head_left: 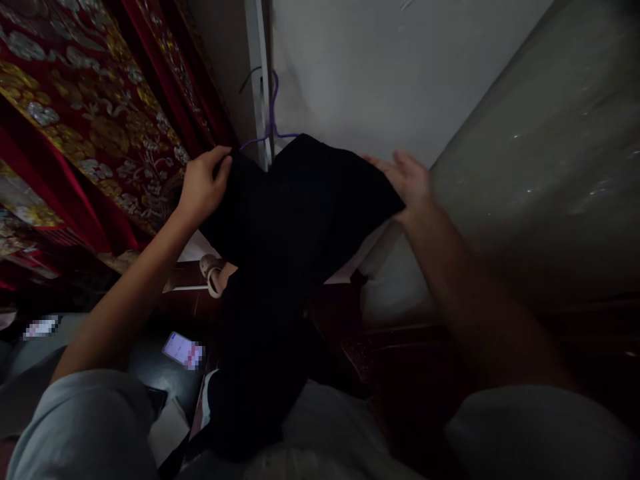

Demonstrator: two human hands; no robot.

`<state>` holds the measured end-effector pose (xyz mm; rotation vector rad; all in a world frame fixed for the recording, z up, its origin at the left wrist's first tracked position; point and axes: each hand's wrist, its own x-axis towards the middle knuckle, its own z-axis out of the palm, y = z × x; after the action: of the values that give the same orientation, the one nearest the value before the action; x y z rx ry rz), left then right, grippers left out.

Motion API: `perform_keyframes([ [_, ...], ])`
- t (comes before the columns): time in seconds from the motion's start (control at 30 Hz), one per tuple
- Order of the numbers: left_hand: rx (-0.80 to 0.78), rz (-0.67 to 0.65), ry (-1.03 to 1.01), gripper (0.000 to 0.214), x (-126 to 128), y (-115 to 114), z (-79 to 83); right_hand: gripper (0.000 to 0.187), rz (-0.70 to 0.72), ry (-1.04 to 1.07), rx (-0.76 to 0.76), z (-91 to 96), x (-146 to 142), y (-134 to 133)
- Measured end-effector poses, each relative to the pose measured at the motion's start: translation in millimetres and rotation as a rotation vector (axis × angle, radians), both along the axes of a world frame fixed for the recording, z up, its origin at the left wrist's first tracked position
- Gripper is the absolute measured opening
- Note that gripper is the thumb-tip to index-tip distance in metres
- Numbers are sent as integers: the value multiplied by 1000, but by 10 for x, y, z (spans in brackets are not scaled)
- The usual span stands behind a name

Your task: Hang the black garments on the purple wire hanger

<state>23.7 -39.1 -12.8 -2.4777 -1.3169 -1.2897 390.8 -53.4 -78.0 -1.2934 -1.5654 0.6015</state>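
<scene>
A black short-sleeved garment (295,220), which looks like a shirt, hangs spread out in front of me on a purple hanger (273,110). The hanger's hook goes up beside a narrow metal upright. My left hand (206,180) is closed on the garment's left shoulder, with thumb and fingers bent over the cloth. At the opposite sleeve, my right hand (407,179) grips the outer edge; its fingers lie partly behind the fabric and are slightly blurred. The lower part of the garment falls towards my lap in deep shadow.
Red curtains (100,127) with gold and silver patterns hang at the left. A lit phone (183,350) lies on a dark seat at lower left, near a pale box (169,430). Someone's foot in a clog (213,275) shows behind the garment. A plastic-covered surface (550,180) stands right.
</scene>
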Motion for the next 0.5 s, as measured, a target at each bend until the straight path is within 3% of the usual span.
perform_keyframes([
  [0.07,-40,-32,9,45,73,14,-17,57,191,220,-170,102,91,-48],
  [0.13,-82,-75,18,48,176,36,-13,26,314,377,-238,224,84,-142],
  [0.3,-46,-296,48,57,414,-82,110,35,185,561,-76,537,-185,-372],
  [0.4,-23,-319,-86,53,475,-205,200,33,205,681,-16,661,-275,-494],
  [0.5,-246,-280,-361,45,468,-281,297,30,329,716,37,678,-368,-711],
])
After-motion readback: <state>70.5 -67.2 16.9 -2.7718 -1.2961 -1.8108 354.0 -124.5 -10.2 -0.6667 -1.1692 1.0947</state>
